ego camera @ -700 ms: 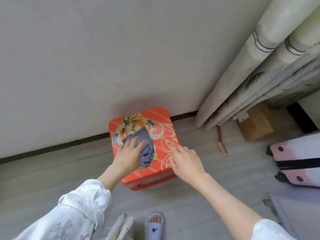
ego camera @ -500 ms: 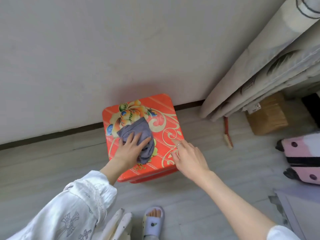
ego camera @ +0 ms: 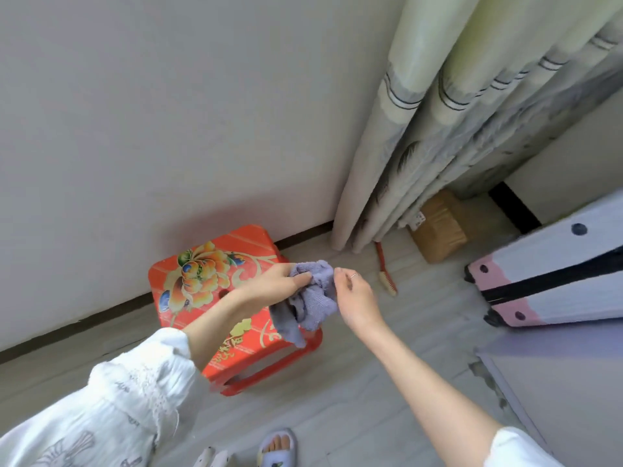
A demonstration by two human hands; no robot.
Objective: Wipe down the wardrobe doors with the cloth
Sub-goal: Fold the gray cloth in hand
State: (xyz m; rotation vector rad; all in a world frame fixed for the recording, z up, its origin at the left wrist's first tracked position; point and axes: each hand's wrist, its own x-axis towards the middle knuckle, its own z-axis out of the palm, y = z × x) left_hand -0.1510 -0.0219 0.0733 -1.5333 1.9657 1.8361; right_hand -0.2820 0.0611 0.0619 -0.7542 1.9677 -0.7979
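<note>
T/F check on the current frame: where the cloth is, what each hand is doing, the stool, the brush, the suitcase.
1. The grey cloth lies flat on the stool. False: it is lifted and bunched between both hands.
2. The left hand grips the cloth. True.
3. The right hand rests on the red stool. False: it is up at the cloth, pinching its edge.
4. A red-handled brush lies on the floor near the curtain. True.
5. The pink and white suitcase stands to the left of the stool. False: it is at the right.
</note>
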